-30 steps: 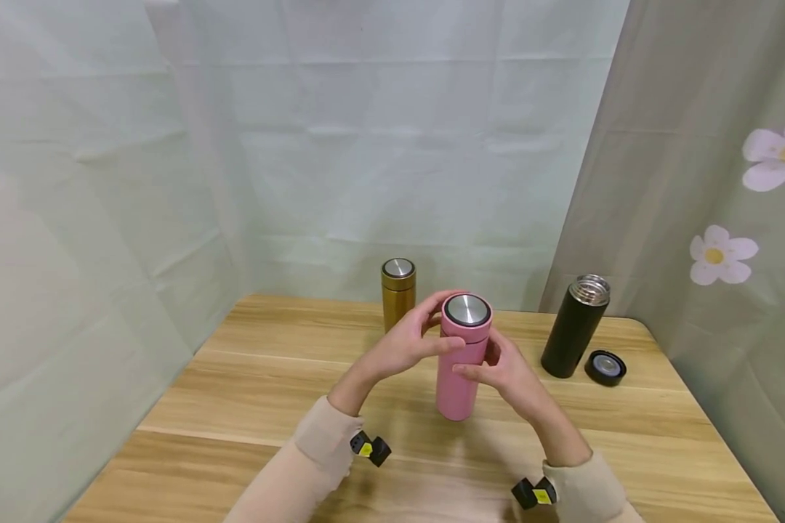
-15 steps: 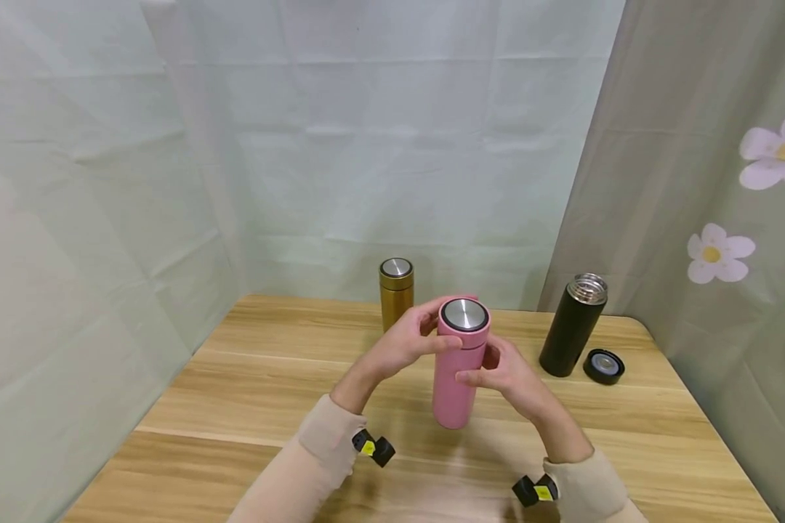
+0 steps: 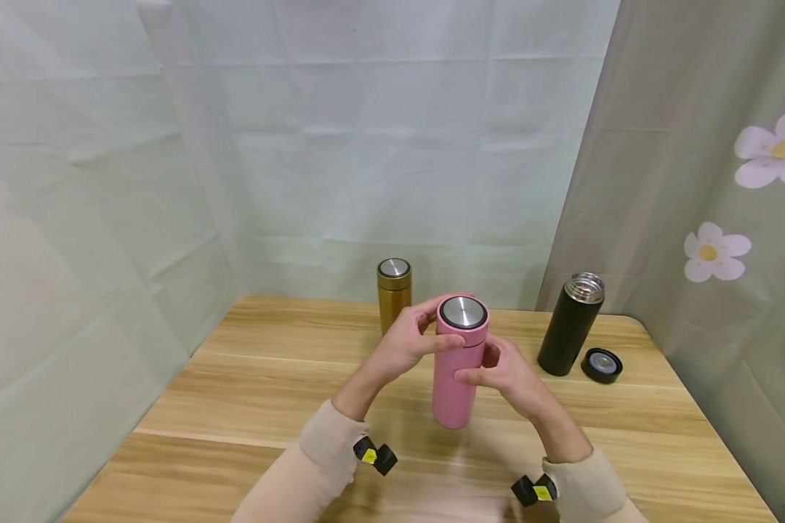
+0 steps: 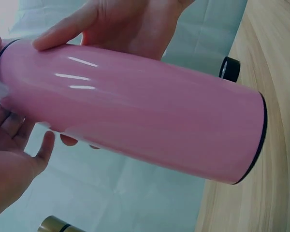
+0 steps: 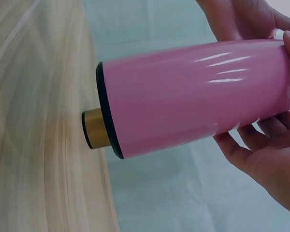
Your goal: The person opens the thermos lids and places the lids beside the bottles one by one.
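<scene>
A pink thermos flask (image 3: 454, 385) with a silver-topped lid (image 3: 463, 313) is held between both hands, near the middle of the head view. It leans slightly, and its black-edged base (image 4: 251, 145) looks raised off the table in the wrist views. My left hand (image 3: 405, 347) grips the lid from the left, its thumb across the front near the seam. Lower down, my right hand (image 3: 509, 376) holds the body from the right, thumb in front. The flask partly hides the fingers behind it.
Behind my left hand stands a gold thermos flask (image 3: 395, 294) with its lid on. An uncapped black flask (image 3: 568, 330) stands at the right, a black lid (image 3: 602, 365) beside it. Cloth curtains (image 3: 392, 160) border the wooden table (image 3: 255, 378).
Held in both hands, the pink flask has come slightly nearer over the last second. Both hands keep their hold. The head view has shifted a little.
</scene>
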Motion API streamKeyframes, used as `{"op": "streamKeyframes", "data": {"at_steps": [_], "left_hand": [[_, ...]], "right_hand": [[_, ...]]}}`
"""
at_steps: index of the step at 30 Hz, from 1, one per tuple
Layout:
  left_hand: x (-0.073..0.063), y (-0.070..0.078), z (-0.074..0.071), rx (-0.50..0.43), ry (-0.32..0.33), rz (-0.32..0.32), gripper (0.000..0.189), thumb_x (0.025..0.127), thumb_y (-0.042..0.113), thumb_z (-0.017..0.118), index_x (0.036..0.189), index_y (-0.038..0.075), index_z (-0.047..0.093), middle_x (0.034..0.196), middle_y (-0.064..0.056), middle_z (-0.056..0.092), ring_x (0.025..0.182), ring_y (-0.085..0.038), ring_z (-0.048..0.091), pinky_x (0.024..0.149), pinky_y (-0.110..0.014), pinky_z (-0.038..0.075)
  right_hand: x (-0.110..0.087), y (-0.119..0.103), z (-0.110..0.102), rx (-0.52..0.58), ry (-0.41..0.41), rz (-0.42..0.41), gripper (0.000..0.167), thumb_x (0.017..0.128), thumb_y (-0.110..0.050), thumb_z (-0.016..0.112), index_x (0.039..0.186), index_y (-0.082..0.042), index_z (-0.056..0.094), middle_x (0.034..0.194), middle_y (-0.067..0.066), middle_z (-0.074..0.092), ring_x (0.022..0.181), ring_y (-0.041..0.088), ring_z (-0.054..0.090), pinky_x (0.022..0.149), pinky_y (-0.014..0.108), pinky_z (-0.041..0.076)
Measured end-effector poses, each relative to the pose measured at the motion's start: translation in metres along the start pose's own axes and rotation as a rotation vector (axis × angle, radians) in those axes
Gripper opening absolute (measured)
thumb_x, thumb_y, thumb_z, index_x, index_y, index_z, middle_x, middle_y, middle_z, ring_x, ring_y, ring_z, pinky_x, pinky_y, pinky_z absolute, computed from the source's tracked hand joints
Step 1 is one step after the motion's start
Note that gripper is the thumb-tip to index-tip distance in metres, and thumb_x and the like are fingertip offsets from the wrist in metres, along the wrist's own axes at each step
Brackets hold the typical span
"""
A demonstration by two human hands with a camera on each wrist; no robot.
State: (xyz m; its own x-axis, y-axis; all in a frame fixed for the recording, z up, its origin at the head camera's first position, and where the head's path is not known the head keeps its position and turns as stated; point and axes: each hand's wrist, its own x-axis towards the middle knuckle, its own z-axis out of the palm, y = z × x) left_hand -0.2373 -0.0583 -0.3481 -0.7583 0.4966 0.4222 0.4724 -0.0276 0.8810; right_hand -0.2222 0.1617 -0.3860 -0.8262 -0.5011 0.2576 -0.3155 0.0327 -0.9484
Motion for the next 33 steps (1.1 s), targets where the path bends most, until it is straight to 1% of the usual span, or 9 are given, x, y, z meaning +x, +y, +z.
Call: {"op": "streamKeyframes", "data": {"at_steps": [4, 9, 15, 21, 22, 24, 27, 30, 33], "left_hand": [[-0.001, 0.000, 0.002, 0.017, 0.041, 0.027, 0.070, 0.089, 0.050, 0.080, 0.146, 0.012, 0.061, 0.137, -0.001, 0.068, 0.137, -0.016, 0.054, 0.117, -0.052, 0.036], [-0.001, 0.000, 0.003, 0.012, 0.066, 0.063, 0.074, 0.087, 0.056, 0.080, 0.143, 0.011, 0.063, 0.135, -0.002, 0.069, 0.136, -0.016, 0.055, 0.120, -0.053, 0.031], [-0.002, 0.001, 0.007, 0.021, 0.106, 0.063, 0.072, 0.086, 0.053, 0.082, 0.143, 0.013, 0.064, 0.133, 0.000, 0.070, 0.134, -0.016, 0.057, 0.119, -0.055, 0.032], [-0.001, 0.001, 0.018, 0.090, 0.269, 0.017, 0.069, 0.081, 0.046, 0.089, 0.140, 0.017, 0.067, 0.134, 0.005, 0.070, 0.136, -0.013, 0.055, 0.119, -0.058, 0.031], [-0.001, 0.001, 0.020, 0.098, 0.293, 0.007, 0.071, 0.080, 0.046, 0.090, 0.140, 0.017, 0.067, 0.135, 0.005, 0.069, 0.137, -0.012, 0.054, 0.119, -0.058, 0.030], [-0.001, 0.001, 0.022, 0.102, 0.309, -0.008, 0.075, 0.080, 0.050, 0.089, 0.143, 0.017, 0.064, 0.138, 0.005, 0.067, 0.138, -0.014, 0.053, 0.119, -0.059, 0.030], [-0.001, 0.002, 0.020, 0.078, 0.253, -0.007, 0.084, 0.080, 0.059, 0.085, 0.147, 0.016, 0.058, 0.141, 0.001, 0.064, 0.140, -0.018, 0.051, 0.119, -0.059, 0.031], [-0.002, 0.005, 0.013, 0.001, 0.141, 0.007, 0.089, 0.082, 0.062, 0.082, 0.152, 0.016, 0.051, 0.146, -0.003, 0.059, 0.141, -0.022, 0.049, 0.118, -0.056, 0.036], [-0.001, 0.006, 0.004, -0.060, 0.030, 0.021, 0.088, 0.085, 0.060, 0.080, 0.155, 0.016, 0.049, 0.148, -0.005, 0.058, 0.140, -0.023, 0.051, 0.115, -0.050, 0.041]], "right_hand": [[0.000, -0.001, 0.003, 0.001, 0.022, 0.005, 0.057, 0.088, -0.018, 0.081, 0.138, -0.004, 0.060, 0.128, 0.016, 0.067, 0.113, 0.035, 0.066, 0.094, 0.040, 0.057], [0.000, -0.003, 0.008, 0.004, 0.037, -0.010, 0.056, 0.087, -0.016, 0.081, 0.137, -0.003, 0.061, 0.128, 0.016, 0.067, 0.113, 0.034, 0.066, 0.094, 0.040, 0.057], [0.001, -0.003, 0.008, -0.030, 0.064, -0.021, 0.054, 0.086, -0.017, 0.081, 0.136, -0.004, 0.063, 0.126, 0.015, 0.068, 0.111, 0.034, 0.066, 0.093, 0.041, 0.057], [0.003, -0.001, 0.009, -0.140, 0.191, -0.021, 0.053, 0.085, -0.017, 0.084, 0.133, -0.008, 0.065, 0.129, 0.010, 0.068, 0.117, 0.030, 0.064, 0.103, 0.055, 0.049], [0.004, 0.000, 0.009, -0.145, 0.204, -0.017, 0.054, 0.085, -0.017, 0.084, 0.134, -0.008, 0.065, 0.129, 0.010, 0.068, 0.118, 0.030, 0.064, 0.104, 0.055, 0.048], [0.004, 0.000, 0.009, -0.141, 0.208, -0.004, 0.054, 0.086, -0.018, 0.084, 0.135, -0.008, 0.064, 0.129, 0.010, 0.069, 0.117, 0.029, 0.065, 0.103, 0.053, 0.050], [0.003, -0.001, 0.009, -0.111, 0.172, 0.003, 0.054, 0.087, -0.018, 0.082, 0.137, -0.007, 0.063, 0.130, 0.012, 0.068, 0.116, 0.030, 0.065, 0.100, 0.045, 0.053], [0.001, -0.003, 0.006, -0.086, 0.140, 0.002, 0.053, 0.088, -0.019, 0.080, 0.136, -0.007, 0.062, 0.129, 0.013, 0.067, 0.114, 0.031, 0.065, 0.096, 0.039, 0.055], [-0.002, -0.005, 0.003, -0.058, 0.093, -0.010, 0.052, 0.087, -0.019, 0.080, 0.134, -0.005, 0.062, 0.126, 0.015, 0.068, 0.111, 0.033, 0.065, 0.092, 0.038, 0.057]]}}
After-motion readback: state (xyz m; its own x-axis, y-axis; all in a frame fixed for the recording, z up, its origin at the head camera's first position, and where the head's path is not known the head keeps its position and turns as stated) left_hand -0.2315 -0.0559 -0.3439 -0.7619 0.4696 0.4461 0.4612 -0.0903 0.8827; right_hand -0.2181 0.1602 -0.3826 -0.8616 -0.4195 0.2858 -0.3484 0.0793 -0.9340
